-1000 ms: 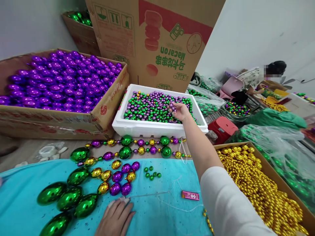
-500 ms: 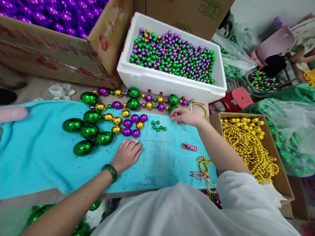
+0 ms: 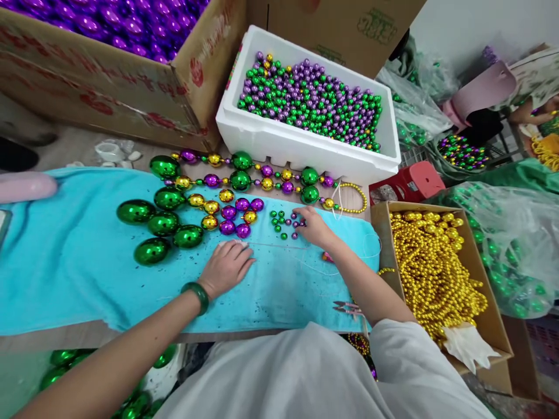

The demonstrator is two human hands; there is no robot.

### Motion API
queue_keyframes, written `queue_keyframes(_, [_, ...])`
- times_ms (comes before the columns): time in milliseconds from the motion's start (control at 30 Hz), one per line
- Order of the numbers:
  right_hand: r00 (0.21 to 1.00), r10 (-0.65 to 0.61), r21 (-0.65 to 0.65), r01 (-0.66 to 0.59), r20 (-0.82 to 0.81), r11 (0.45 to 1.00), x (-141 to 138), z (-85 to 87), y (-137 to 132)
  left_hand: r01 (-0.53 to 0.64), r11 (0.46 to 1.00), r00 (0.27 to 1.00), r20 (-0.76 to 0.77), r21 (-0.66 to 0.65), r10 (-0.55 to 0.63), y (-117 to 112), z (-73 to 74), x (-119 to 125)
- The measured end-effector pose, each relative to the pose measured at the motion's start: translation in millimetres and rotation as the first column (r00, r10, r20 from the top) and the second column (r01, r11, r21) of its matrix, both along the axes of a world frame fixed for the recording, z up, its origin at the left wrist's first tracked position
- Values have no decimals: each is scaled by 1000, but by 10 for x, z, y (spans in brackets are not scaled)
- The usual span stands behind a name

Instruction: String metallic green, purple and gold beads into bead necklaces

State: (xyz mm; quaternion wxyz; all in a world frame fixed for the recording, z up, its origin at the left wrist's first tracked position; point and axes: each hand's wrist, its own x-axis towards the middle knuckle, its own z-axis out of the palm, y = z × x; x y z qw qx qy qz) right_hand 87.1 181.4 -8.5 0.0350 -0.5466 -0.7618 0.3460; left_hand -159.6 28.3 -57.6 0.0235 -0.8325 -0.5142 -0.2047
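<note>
My left hand [image 3: 225,266] lies palm down on the blue towel [image 3: 87,256], fingers stretched out and a green bangle at the wrist. Its fingertips rest on a small white piece, and a thin straight line, a needle or wire, runs right from there. My right hand [image 3: 312,226] is over small purple beads [image 3: 289,222], fingers curved and apart; its fingertips partly hide some. Small green beads [image 3: 278,228] lie just left of these. Further left are purple beads [image 3: 227,227], gold beads [image 3: 209,222] and large green beads [image 3: 163,223].
A finished-looking bead strand [image 3: 240,180] lies behind. Beyond it stands a white foam box [image 3: 305,139] of small beads. Pliers-like cutters [image 3: 347,306] lie near the front edge. At right is a carton [image 3: 495,331] of gold bead strings; a purple-filled carton [image 3: 131,87] stands back left.
My right hand has moved down and left to the small green beads, and small purple beads now lie beside them. My left hand stays on the towel. The view has shifted slightly.
</note>
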Motion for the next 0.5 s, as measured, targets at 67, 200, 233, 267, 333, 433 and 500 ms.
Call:
queue_keyframes(67, [999, 33, 43, -32, -20, 999, 25, -1, -66, -8, 1000, 1000, -8, -3, 8, -11, 5, 6])
queue_keyframes(200, [990, 127, 233, -137, 56, 963, 46, -18, -348, -28, 999, 999, 15, -33, 29, -31, 17, 23])
queue_keyframes(233, [980, 163, 290, -189, 114, 938, 43, -26, -425, -32, 999, 999, 25, -32, 33, -32, 14, 28])
queue_keyframes(267, [968, 189, 331, -235, 166, 914, 36, -25, -485, -40, 999, 999, 33, -30, 41, -32, 8, 32])
queue_keyframes(333, [951, 233, 414, -300, 205, 860, 4, 34, -509, -52, 999, 997, 50, -15, 52, -32, -6, 40])
queue_keyframes(433, [954, 273, 587, -293, 125, 755, -115, 335, -176, -59, 998, 995, 86, 11, 58, -36, -26, 53])
queue_keyframes(500, [973, 225, 686, -200, 53, 700, -254, 643, 306, -68, 997, 992, 111, 27, 65, -37, -35, 63])
